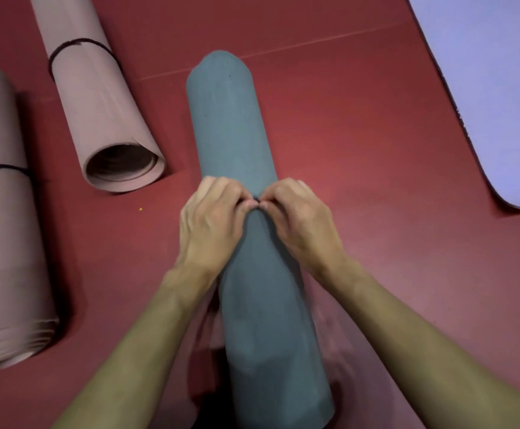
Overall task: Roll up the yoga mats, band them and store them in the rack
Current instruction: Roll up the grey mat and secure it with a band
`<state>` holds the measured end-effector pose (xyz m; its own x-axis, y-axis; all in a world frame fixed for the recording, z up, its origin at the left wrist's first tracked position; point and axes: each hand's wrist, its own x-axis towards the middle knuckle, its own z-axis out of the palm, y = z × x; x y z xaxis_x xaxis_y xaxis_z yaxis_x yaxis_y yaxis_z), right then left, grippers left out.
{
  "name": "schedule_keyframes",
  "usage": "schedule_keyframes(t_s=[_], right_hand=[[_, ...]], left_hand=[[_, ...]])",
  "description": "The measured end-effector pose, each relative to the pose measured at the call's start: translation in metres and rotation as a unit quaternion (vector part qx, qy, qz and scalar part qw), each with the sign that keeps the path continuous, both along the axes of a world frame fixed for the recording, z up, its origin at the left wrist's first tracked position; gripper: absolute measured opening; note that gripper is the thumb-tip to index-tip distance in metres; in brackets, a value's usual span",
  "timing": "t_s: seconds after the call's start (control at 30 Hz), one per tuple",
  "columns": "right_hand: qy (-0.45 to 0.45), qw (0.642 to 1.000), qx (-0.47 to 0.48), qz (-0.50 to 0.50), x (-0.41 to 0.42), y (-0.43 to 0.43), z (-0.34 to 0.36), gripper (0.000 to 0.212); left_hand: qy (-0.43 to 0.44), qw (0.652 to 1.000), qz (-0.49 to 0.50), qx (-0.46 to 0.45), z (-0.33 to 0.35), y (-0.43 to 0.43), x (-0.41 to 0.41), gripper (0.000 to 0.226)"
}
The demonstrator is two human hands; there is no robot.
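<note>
A rolled grey-green yoga mat (237, 131) lies lengthwise on the red floor, running away from me. Both hands sit on top of it near its middle. My left hand (213, 221) and my right hand (298, 221) meet fingertip to fingertip and pinch a small dark piece of band (256, 198) between them. The rest of the band is hidden under the fingers and the roll.
Two rolled pink mats lie to the left, each with a dark band: one angled with its open end toward me (97, 97), one large at the left edge (2, 212). A flat lilac mat (496, 88) lies spread at the upper right. Red floor (376, 134) surrounds them.
</note>
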<state>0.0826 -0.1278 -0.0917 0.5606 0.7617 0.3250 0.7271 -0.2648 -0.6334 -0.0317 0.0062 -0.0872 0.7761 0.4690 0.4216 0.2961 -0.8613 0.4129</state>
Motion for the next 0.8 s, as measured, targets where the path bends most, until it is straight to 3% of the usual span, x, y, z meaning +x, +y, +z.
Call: schedule_keyframes(t_s=[0.1,0.23,0.4,0.53,0.63,0.7,0.8], right_hand=[[0.036,0.999,0.020,0.020,0.005,-0.016,-0.016,0.016],[0.204,0.978,0.031,-0.030,0.019,-0.044,-0.032,0.029],[0.258,0.965,0.005,-0.035,0.021,-0.052,-0.043,0.017],[0.153,0.987,0.042,-0.006,0.004,-0.033,-0.031,0.007],[0.051,0.998,0.029,0.010,-0.016,-0.012,-0.019,0.010],[0.029,0.998,0.049,0.017,-0.025,0.001,-0.015,0.010],[0.055,0.996,0.063,0.038,-0.027,0.004,-0.021,0.013]], left_hand=[[0.008,0.998,-0.056,-0.028,-0.009,-0.003,-0.010,0.020],[0.017,0.992,-0.068,-0.106,-0.015,-0.012,-0.005,0.035],[-0.014,0.990,-0.015,-0.138,-0.016,-0.011,-0.015,0.020],[-0.017,0.990,0.041,-0.131,-0.007,-0.003,-0.036,0.018],[0.022,0.998,-0.032,-0.051,-0.002,0.003,-0.032,0.026],[0.033,0.994,-0.075,-0.075,-0.004,0.004,-0.030,0.027],[0.025,0.991,-0.062,-0.118,-0.007,0.004,-0.036,0.023]])
